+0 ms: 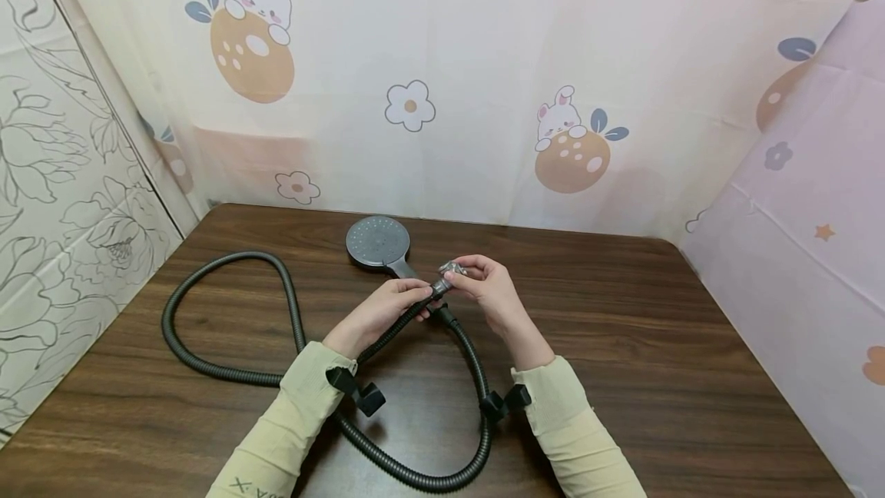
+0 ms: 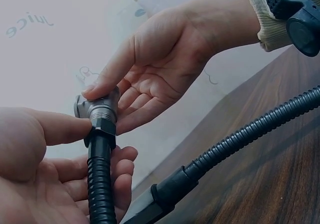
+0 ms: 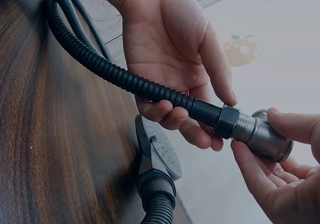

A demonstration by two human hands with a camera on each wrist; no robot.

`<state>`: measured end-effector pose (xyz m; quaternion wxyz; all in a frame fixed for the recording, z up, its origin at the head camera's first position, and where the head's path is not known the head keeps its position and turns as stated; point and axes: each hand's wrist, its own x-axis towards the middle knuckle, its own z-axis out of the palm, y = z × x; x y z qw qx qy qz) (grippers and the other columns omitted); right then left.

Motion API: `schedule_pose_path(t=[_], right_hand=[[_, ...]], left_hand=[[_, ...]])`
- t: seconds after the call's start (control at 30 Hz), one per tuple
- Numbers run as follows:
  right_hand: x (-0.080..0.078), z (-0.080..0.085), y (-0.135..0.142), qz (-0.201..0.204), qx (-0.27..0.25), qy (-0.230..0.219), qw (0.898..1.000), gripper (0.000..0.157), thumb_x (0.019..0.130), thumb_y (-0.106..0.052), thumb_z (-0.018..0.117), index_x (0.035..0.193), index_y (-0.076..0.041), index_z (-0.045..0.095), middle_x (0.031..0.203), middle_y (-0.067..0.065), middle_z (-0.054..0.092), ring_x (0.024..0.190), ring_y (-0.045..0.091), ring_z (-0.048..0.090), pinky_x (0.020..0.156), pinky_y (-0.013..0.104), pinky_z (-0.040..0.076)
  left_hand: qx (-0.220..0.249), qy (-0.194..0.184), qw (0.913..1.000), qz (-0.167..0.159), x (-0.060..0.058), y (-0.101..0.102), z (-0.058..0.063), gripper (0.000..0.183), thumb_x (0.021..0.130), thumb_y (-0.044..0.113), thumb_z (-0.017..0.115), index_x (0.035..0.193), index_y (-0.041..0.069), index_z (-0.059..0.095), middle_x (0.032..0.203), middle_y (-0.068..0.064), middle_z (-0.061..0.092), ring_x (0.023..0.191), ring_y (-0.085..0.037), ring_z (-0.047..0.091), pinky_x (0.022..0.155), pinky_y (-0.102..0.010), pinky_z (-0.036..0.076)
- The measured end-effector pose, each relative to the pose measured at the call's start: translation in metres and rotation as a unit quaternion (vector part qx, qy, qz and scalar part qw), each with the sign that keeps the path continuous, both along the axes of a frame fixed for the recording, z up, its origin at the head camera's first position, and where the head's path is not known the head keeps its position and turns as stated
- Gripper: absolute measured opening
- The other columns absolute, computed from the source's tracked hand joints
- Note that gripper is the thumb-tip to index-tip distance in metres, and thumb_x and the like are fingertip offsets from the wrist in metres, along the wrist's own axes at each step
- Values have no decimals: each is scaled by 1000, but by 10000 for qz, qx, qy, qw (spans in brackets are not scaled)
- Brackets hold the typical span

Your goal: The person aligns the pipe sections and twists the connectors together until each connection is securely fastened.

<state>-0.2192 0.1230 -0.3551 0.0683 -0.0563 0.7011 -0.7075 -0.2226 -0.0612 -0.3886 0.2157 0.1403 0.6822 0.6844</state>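
Note:
A black ribbed shower hose [image 1: 477,375] loops over the table, one end joined to a grey shower head [image 1: 377,243] lying behind the hands. My left hand [image 1: 376,315] holds the other end, its thumb on the black hex nut [image 3: 228,122] and the fingers under the hose. With thumb and fingertips my right hand [image 1: 496,297] pinches a short silver metal fitting [image 3: 270,140]. Silver threads [image 3: 243,127] show between nut and fitting, which stand in line end to end. In the left wrist view the fitting [image 2: 100,105] sits on top of the upright hose end.
The dark wooden table [image 1: 622,344] ends at a curtain [image 1: 470,160] printed with rabbits, at the back. A large hose loop [image 1: 169,313] lies to the left; another curves near the front edge. Each wrist wears a black camera strap [image 1: 494,406].

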Motion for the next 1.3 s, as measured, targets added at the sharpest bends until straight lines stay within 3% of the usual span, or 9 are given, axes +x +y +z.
schedule_pose_path(t=[0.27, 0.53, 0.73, 0.9, 1.13, 1.3], right_hand=[[0, 0, 0, 6, -17, 29, 10000, 31, 84, -1, 61, 112, 8, 52, 95, 8, 63, 81, 10, 63, 81, 38, 50], [1, 0, 0, 25, -3, 29, 10000, 31, 85, -2, 61, 112, 8, 52, 97, 9, 63, 81, 11, 63, 86, 45, 47], [1, 0, 0, 33, -29, 36, 10000, 30, 85, -2, 61, 112, 8, 52, 95, 7, 63, 80, 10, 63, 87, 47, 45], [1, 2, 0, 76, -38, 26, 10000, 30, 85, -2, 61, 112, 7, 52, 91, 4, 64, 77, 10, 64, 78, 34, 52], [2, 2, 0, 90, -21, 15, 10000, 31, 85, -2, 61, 113, 7, 51, 93, 5, 64, 78, 10, 64, 84, 43, 49], [2, 2, 0, 67, 20, 33, 10000, 31, 84, -2, 61, 112, 7, 52, 93, 4, 63, 79, 9, 63, 81, 39, 51]], left_hand=[[77, 98, 9999, 94, 0, 1, 0, 31, 93, 15, 50, 113, -8, 53, 110, -30, 58, 75, -11, 56, 71, -25, 46], [40, 145, 9996, 251, -1, 1, -1, 29, 89, 12, 54, 112, -7, 55, 100, -21, 63, 75, -12, 57, 70, -25, 46], [-20, 68, 10000, 48, -1, 0, -1, 34, 94, 20, 48, 116, -6, 52, 109, -26, 59, 76, -12, 57, 72, -25, 46], [10, -115, 9999, -128, -1, 0, -1, 37, 96, 24, 45, 115, -7, 52, 99, -14, 65, 77, -13, 57, 72, -25, 46], [16, -53, 10000, -34, -1, 1, -2, 34, 94, 21, 47, 112, -8, 54, 95, -12, 65, 75, -10, 57, 74, -28, 46], [15, 5, 10000, 46, 0, 2, -1, 33, 92, 18, 50, 109, -9, 55, 94, -12, 64, 74, -9, 57, 71, -26, 46]])
